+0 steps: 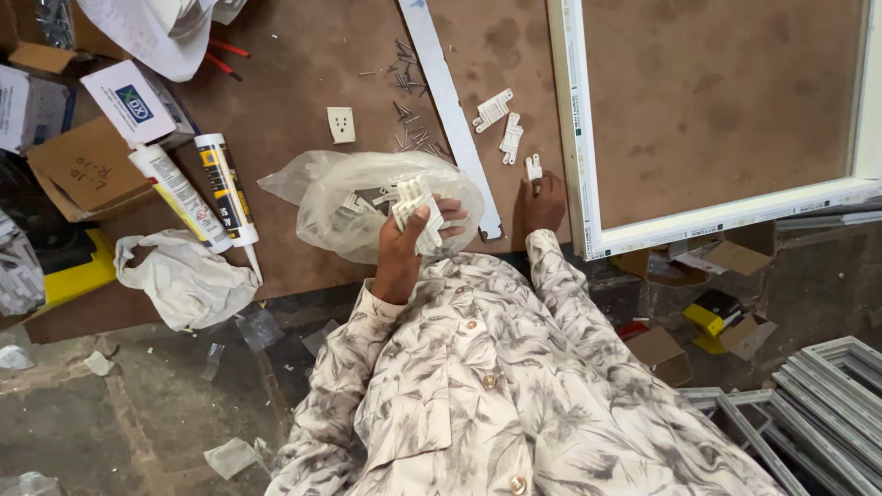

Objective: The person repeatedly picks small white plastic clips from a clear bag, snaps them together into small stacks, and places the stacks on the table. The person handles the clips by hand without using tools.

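Observation:
My left hand (411, 241) grips a bunch of small white plastic brackets (415, 204) over a clear plastic bag (344, 197) that lies on the brown board table (294, 83). My right hand (545, 200) rests on the table near its front edge, fingertips on one white bracket (533, 168) set beside the white window frame (577, 138). Two more white brackets (501, 121) lie just beyond it.
A long white metal strip (450, 101) runs up the table, with loose screws (409, 92) beside it. Two sealant tubes (202, 188), a white cloth (184, 276) and cardboard boxes (87, 165) sit left. Stacked white frames (808, 395) lie on the floor at right.

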